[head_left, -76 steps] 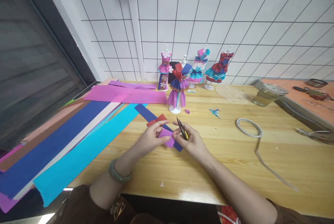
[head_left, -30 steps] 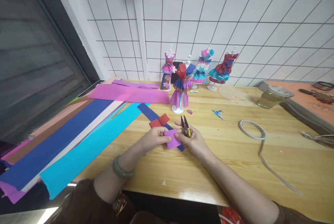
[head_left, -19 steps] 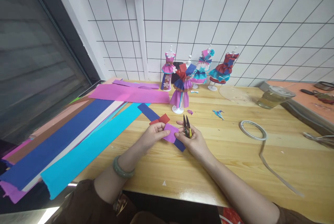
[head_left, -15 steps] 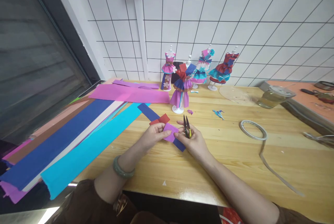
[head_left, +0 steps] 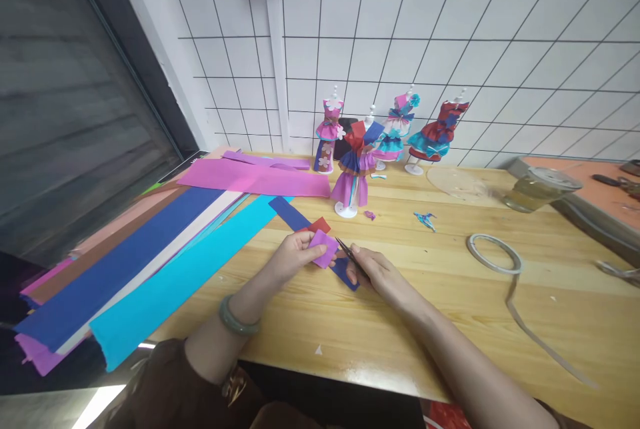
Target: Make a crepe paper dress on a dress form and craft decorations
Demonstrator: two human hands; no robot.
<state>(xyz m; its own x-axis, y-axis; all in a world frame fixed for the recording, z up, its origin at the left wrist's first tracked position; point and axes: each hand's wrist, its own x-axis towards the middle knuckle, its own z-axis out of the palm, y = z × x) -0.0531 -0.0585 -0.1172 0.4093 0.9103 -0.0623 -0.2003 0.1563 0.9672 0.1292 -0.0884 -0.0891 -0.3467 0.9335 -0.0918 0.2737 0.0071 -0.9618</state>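
Note:
Between the thumb and fingers of my left hand [head_left: 295, 255] is a small purple paper square [head_left: 324, 249]. My right hand [head_left: 375, 270] is closed around a pair of scissors [head_left: 352, 257], whose dark blades point up and left, close to the square's right edge. Under and behind my hands lie a dark blue paper strip [head_left: 290, 214] and a red paper piece [head_left: 320, 224]. Just beyond them stands a small dress form [head_left: 356, 172] dressed in red, blue and purple crepe paper.
Long crepe paper strips [head_left: 195, 269] spread over the table's left side. Three more dressed forms stand by the tiled wall, one in red and turquoise [head_left: 440, 129]. To the right are a tape roll [head_left: 495, 254] with a loose tail and a cup of liquid [head_left: 543, 187].
My right hand has let go of the purple square and turned the scissors from upright to pointing at it. The view has shifted slightly, moving the scene right.

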